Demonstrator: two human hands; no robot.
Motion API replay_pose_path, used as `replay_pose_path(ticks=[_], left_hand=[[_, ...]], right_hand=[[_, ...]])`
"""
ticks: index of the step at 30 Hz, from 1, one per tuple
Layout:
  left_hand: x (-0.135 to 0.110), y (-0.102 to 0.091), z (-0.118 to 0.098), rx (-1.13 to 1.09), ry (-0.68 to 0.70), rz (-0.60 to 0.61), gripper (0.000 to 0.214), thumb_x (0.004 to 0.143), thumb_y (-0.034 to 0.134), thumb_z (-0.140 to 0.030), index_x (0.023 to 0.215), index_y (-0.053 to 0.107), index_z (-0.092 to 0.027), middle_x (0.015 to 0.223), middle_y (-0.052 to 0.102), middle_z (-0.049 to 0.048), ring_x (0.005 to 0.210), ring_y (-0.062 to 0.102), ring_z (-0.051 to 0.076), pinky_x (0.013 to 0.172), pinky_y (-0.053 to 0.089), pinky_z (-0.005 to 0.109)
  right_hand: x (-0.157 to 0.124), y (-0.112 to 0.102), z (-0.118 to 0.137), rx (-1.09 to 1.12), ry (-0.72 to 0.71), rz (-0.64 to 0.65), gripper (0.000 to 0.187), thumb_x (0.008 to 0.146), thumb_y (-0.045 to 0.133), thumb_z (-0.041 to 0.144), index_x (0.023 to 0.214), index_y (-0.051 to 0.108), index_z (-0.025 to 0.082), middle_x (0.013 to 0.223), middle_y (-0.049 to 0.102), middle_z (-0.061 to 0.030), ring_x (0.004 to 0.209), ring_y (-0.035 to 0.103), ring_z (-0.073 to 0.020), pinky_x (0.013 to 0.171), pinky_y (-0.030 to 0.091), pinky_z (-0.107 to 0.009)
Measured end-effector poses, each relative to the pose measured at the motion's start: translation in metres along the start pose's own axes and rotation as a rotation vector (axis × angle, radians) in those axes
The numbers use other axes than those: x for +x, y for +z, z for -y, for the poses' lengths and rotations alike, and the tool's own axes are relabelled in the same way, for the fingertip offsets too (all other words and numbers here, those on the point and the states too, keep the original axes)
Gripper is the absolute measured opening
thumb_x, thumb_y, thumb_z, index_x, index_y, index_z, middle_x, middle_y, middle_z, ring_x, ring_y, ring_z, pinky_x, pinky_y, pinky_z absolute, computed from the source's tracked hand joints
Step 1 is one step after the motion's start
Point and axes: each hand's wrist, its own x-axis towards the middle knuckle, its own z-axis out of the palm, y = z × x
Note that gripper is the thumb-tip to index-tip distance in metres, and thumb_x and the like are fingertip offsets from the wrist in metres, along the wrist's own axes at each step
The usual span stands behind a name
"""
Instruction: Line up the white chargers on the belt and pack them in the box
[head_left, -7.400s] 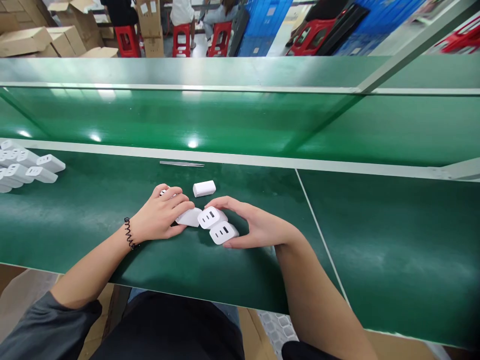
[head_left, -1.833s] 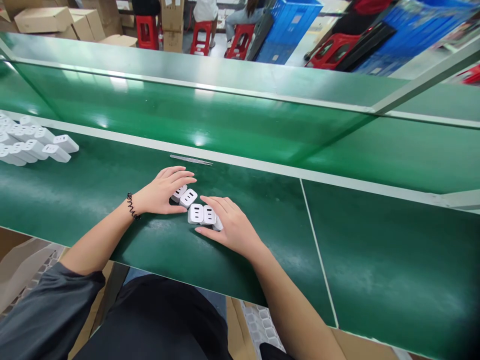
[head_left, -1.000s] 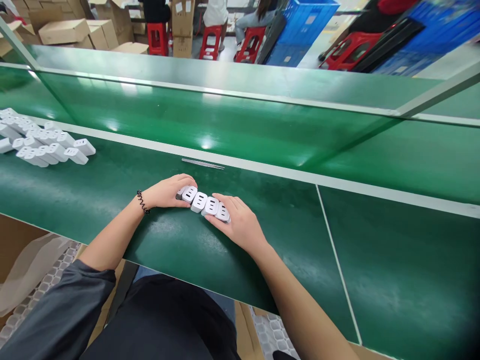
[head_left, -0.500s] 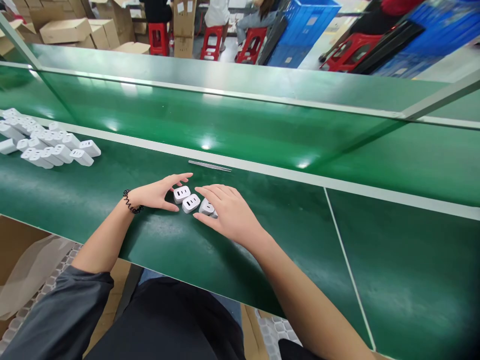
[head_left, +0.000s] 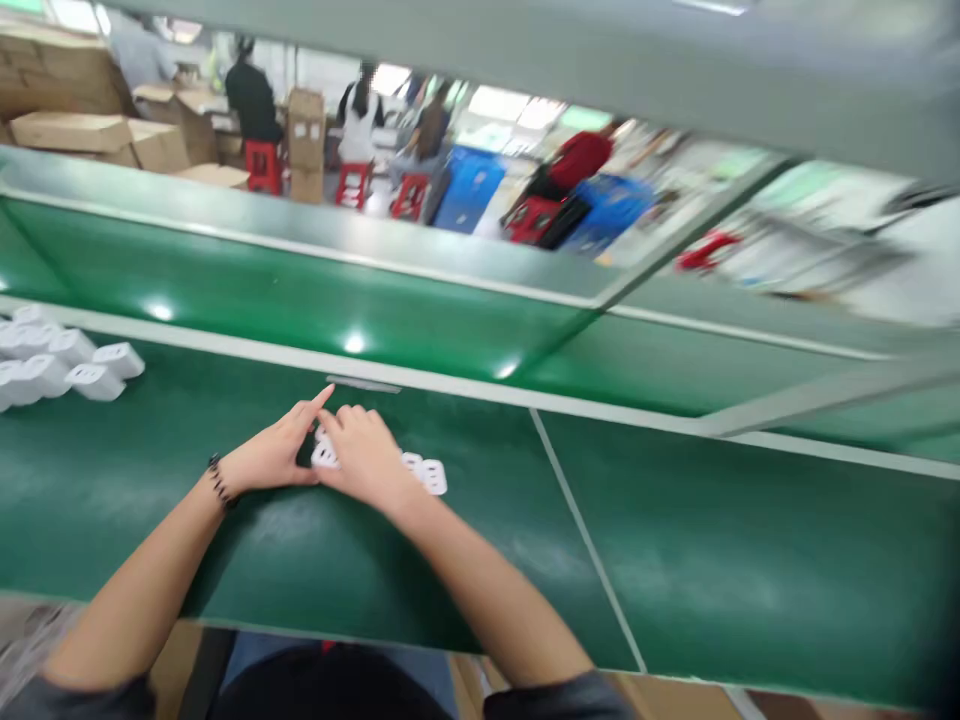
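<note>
Small white chargers (head_left: 325, 456) with dark port slots stand on the green bench between my hands. My left hand (head_left: 276, 448), with a dark beaded bracelet at the wrist, is open at their left side; its index finger points forward and its thumb lies near the chargers. Curved over the same chargers is my right hand (head_left: 365, 455), thumb on the near side and fingers on the far side, hiding most of them. More white chargers (head_left: 433, 477) show to the right of that hand. Thin metal tweezers (head_left: 365, 384) lie beyond my fingers.
A cluster of white chargers (head_left: 46, 375) stands at the far left of the bench. A pale rail (head_left: 480, 384) runs along its back edge, and a light seam (head_left: 581, 525) crosses the surface at right. Behind are cartons (head_left: 71, 132), red stools (head_left: 262, 166), blue crates (head_left: 471, 188) and seated people.
The view has tilted up and turned right. My right hand has moved left over the chargers near my left hand, uncovering the ones at its right. My hands now nearly meet.
</note>
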Motion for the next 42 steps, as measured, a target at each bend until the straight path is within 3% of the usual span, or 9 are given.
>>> replay_pose_path(ticks=[6,12,16,20,23,25,29,34,42], left_hand=[[0.004,0.006,0.02,-0.008,-0.122,0.014,0.11,0.071,0.067,-0.03,0.157,-0.001,-0.027,0.137,0.049,0.0096,0.11,0.06,0.022,0.104,0.048,0.039],[0.001,0.016,0.011,0.021,-0.062,-0.024,0.107,0.076,0.065,-0.037,0.157,-0.005,-0.028,0.134,0.054,0.0099,0.115,0.061,0.025,0.099,0.051,0.04],[0.002,0.035,-0.002,0.069,-0.041,-0.139,0.099,0.08,0.063,-0.043,0.157,0.002,-0.03,0.142,0.05,0.0113,0.127,0.053,0.03,0.101,0.05,0.042],[0.008,0.052,-0.011,0.126,-0.086,-0.229,0.089,0.083,0.059,-0.048,0.156,0.013,-0.028,0.146,0.047,0.0119,0.133,0.048,0.032,0.1,0.051,0.046],[0.013,0.06,-0.013,0.142,-0.072,-0.267,0.081,0.084,0.058,-0.046,0.153,0.023,-0.026,0.143,0.05,0.0123,0.132,0.049,0.032,0.103,0.049,0.047],[0.015,0.064,-0.013,0.148,-0.063,-0.275,0.075,0.083,0.059,-0.045,0.15,0.03,-0.026,0.142,0.052,0.0118,0.13,0.051,0.031,0.104,0.049,0.047],[0.017,0.064,-0.015,0.164,-0.079,-0.284,0.061,0.083,0.059,-0.039,0.141,0.043,-0.027,0.14,0.053,0.0094,0.128,0.054,0.029,0.104,0.049,0.044],[0.019,0.059,-0.017,0.141,-0.087,-0.276,0.051,0.086,0.058,-0.039,0.135,0.049,-0.026,0.134,0.057,0.0085,0.119,0.06,0.026,0.1,0.052,0.041],[0.022,0.056,0.0,0.148,-0.034,-0.247,0.049,0.086,0.06,-0.038,0.134,0.052,-0.032,0.13,0.063,0.0053,0.116,0.063,0.026,0.099,0.053,0.04]], right_hand=[[0.011,0.018,0.007,-0.134,0.232,-0.05,0.066,0.083,0.056,0.067,0.115,0.063,0.01,0.109,0.066,-0.0196,0.105,0.057,-0.0317,0.086,0.045,-0.045],[0.016,0.026,0.014,-0.077,0.332,-0.022,0.079,0.083,0.049,0.074,0.123,0.062,0.007,0.119,0.065,-0.0235,0.112,0.055,-0.0357,0.093,0.043,-0.053],[-0.009,0.015,0.002,-0.031,0.293,-0.123,0.074,0.086,0.049,0.071,0.13,0.058,0.012,0.119,0.066,-0.0188,0.111,0.056,-0.0336,0.093,0.045,-0.052],[-0.056,0.009,-0.043,0.169,0.124,-0.283,0.061,0.088,0.059,0.06,0.137,0.054,0.023,0.132,0.061,-0.0097,0.125,0.052,-0.0255,0.11,0.037,-0.045],[-0.085,0.012,-0.082,0.276,0.109,-0.216,0.072,0.08,0.072,0.055,0.142,0.051,0.026,0.145,0.052,-0.0101,0.138,0.042,-0.0274,0.118,0.029,-0.046],[-0.095,0.016,-0.101,0.295,0.108,-0.175,0.078,0.076,0.076,0.054,0.143,0.05,0.024,0.148,0.049,-0.0125,0.141,0.039,-0.0298,0.119,0.03,-0.048],[-0.097,0.017,-0.118,0.37,0.046,-0.081,0.088,0.073,0.078,0.057,0.148,0.044,0.024,0.15,0.046,-0.0134,0.14,0.041,-0.029,0.116,0.036,-0.045],[-0.085,0.015,-0.125,0.488,-0.007,0.041,0.099,0.066,0.08,0.061,0.149,0.042,0.025,0.151,0.044,-0.0121,0.14,0.041,-0.0306,0.118,0.034,-0.045],[-0.079,0.029,-0.13,0.586,-0.086,-0.079,0.087,0.068,0.08,0.058,0.143,0.051,0.024,0.14,0.056,-0.0104,0.129,0.054,-0.0272,0.111,0.041,-0.041]])
